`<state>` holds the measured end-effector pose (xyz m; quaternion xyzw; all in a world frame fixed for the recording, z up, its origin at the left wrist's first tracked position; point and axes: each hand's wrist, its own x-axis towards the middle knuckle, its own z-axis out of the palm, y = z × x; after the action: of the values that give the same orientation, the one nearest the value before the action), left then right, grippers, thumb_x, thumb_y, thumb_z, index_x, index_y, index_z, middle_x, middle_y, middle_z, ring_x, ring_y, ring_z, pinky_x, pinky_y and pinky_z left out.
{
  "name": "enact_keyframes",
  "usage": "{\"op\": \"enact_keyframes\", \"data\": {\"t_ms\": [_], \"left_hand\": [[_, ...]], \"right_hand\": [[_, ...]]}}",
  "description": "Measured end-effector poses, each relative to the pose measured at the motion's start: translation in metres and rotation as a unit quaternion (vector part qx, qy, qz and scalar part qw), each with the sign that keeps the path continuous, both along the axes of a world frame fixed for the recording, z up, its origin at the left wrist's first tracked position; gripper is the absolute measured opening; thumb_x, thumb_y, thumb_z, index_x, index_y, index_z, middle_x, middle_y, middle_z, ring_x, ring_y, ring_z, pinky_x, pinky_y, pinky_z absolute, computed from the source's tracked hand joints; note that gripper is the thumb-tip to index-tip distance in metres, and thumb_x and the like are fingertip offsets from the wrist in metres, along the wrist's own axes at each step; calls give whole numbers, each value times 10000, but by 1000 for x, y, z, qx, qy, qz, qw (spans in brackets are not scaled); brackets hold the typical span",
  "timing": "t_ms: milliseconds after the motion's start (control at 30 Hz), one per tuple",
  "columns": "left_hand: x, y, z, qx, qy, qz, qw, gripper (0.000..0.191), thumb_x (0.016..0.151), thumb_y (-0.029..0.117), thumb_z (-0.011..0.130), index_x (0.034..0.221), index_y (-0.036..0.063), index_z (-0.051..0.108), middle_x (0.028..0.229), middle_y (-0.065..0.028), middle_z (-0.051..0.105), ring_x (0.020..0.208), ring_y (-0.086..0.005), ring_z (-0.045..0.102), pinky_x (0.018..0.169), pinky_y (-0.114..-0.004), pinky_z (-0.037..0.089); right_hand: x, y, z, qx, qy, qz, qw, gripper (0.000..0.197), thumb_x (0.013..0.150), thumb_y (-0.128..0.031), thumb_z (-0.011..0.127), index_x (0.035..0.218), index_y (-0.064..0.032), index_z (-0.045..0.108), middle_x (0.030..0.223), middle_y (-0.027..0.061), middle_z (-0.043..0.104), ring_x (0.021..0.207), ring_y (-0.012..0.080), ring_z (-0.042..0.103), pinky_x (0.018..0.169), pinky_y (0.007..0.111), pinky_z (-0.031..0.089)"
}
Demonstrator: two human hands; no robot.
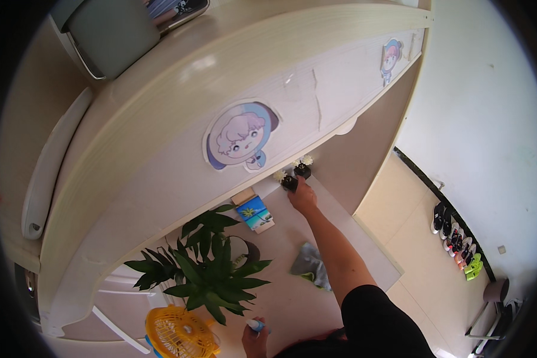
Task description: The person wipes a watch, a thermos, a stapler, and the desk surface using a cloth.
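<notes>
My right hand (303,197) reaches far forward, its fingers against a small black flower pot (289,183) with a white artificial-looking flower (280,176). Just beyond my fingertips stands a second black pot (302,171), also with white blooms. Low in the picture, my left hand (255,341) is closed around a small blue bottle with a white top (255,325). A grey cloth with a green edge (311,265) lies crumpled on the desktop (291,300) beside my right forearm. Left of that hand is a box or book with a palm beach picture (254,212).
A leafy green plant (215,273) spreads over the left side, with a yellow fan (181,331) below it. A pale raised panel with cartoon stickers (239,136) overhangs the desktop. Shoes (458,244) line the wall at right, near a folding chair (492,313).
</notes>
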<state>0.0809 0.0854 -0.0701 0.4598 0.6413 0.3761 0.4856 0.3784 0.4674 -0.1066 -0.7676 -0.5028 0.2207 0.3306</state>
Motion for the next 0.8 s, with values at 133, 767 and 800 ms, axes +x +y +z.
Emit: {"op": "enact_keyframes", "data": {"t_ms": [133, 767, 800], "left_hand": [[14, 7, 39, -19, -43, 4, 999, 309, 918, 87, 607, 1205, -3, 536, 1087, -68, 580, 953, -173, 571, 783, -308, 522], [11, 10, 32, 12, 16, -8, 1000, 332, 902, 119, 619, 1206, -2, 557, 1088, -75, 602, 964, -178, 575, 809, -300, 491], [12, 9, 32, -17, 9, 8, 1000, 329, 902, 119, 619, 1201, -2, 557, 1085, -75, 600, 959, -177, 574, 807, -302, 490]], "right_hand": [[-1, -2, -3, -8, 21, -9, 1000, 547, 754, -279, 702, 1219, -95, 479, 949, 152, 676, 910, 351, 653, 798, 457, 517], [-29, -56, 3, 105, 115, 42, 987, 454, 812, -247, 706, 1178, -39, 537, 797, 112, 687, 741, 289, 670, 689, 386, 530], [-20, -70, 8, 124, 111, 39, 985, 405, 828, -240, 685, 1156, -37, 562, 802, 110, 687, 739, 290, 669, 683, 381, 532]]}}
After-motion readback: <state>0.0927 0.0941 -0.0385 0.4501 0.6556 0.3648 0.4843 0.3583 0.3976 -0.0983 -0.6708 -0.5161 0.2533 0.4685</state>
